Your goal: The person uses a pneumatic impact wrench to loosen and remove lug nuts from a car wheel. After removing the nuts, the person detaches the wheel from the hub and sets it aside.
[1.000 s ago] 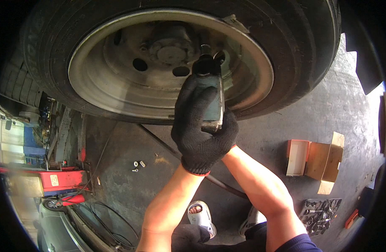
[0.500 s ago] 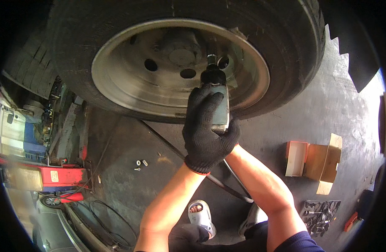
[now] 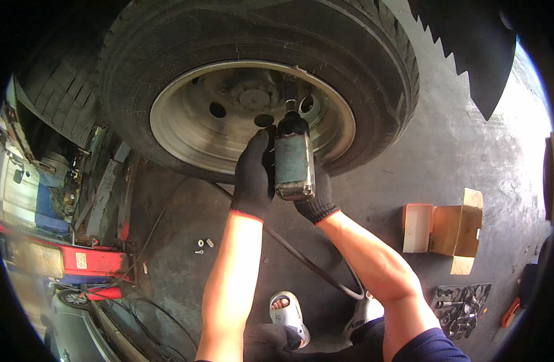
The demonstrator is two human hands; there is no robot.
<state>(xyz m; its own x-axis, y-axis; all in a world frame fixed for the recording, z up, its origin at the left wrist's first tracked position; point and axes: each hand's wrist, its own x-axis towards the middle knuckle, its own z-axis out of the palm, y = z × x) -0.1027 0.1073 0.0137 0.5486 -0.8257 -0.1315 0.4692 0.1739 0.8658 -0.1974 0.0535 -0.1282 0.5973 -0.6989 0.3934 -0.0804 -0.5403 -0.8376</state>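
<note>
A grey-green air impact wrench [image 3: 294, 158] points its black socket at the steel rim [image 3: 186, 120] of a large truck wheel [image 3: 361, 66]. Both my hands wear black gloves. My left hand [image 3: 253, 175] grips the left side of the wrench body. My right hand [image 3: 318, 196] holds it from beneath and behind, mostly hidden by the tool. A black air hose [image 3: 301, 256] runs from the wrench down across the floor.
Small loose nuts [image 3: 203, 245] lie on the dark concrete. A red floor jack [image 3: 84, 262] stands at the left. An open cardboard box [image 3: 446, 229] and a tray of sockets [image 3: 461, 301] sit at the right. My feet in grey sandals [image 3: 287, 311] are below.
The view has shifted, so the wheel and wrench sit further right and lower. My left hand has slid from over the wrench's back to its left side, baring the tool body.
</note>
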